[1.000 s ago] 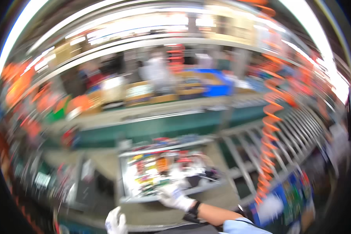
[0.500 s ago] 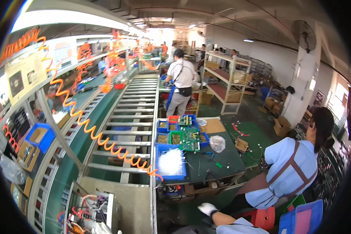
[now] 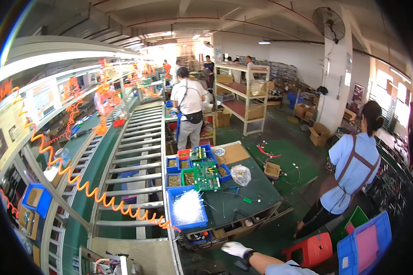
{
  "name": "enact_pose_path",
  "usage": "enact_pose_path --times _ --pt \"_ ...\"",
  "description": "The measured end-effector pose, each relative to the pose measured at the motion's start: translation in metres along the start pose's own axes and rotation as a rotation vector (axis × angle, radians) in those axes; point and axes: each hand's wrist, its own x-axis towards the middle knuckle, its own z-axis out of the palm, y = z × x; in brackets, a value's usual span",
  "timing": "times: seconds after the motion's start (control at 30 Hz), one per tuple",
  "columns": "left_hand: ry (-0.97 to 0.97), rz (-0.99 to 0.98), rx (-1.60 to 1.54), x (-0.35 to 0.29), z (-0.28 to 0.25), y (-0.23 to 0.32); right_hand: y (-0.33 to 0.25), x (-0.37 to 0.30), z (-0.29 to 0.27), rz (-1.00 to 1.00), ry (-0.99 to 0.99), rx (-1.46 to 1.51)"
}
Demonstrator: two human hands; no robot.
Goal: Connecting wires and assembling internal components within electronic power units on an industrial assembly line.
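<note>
Blue bin (image 3: 171, 207), heaped with white strands (image 3: 188, 206), sits at the near left corner of a green-topped table (image 3: 266, 192), beside a roller conveyor (image 3: 131, 223), with a green circuit board (image 3: 207, 176) just behind it. Short of the table's near edge, the white-gloved right hand (image 3: 236, 249) hangs apart from the bin, fingers loosely extended, while the left hand's grip, out of frame, cannot be told. Beyond the right edge stands a co-worker (image 3: 351, 174) in light blue.

Right hand (image 3: 236, 249): white-gloved, fingers (image 3: 226, 247) loosely extended leftward
Wrist (image 3: 249, 255): dark-banded, just behind the hand
Forearm (image 3: 263, 261): bare, slanting down-right
</note>
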Motion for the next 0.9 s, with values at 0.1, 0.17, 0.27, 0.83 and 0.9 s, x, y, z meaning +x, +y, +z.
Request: enact_pose_path --times 0.1,0.17,0.27,0.83,0.9 --pt "0.166 0.121 -0.006 0.022 0.0 0.017 -0.068 0.034 -0.059 0.124 0.063 0.388" --pt "0.47 0.352 -0.019 0.033 0.008 0.025 -0.082 0.026 -0.068 0.178 -0.02 0.484" --pt "0.235 0.27 -0.056 0.051 0.024 0.028 -0.055 -0.026 -0.04 0.313 -0.118 0.414" --pt "0.072 0.357 0.051 0.085 0.057 0.014 0.009 -0.23 0.066 0.856 -0.166 0.298" --pt "0.504 0.654 0.04 0.09 0.062 0.012 -0.009 -0.189 0.047 0.629 -0.128 0.237"
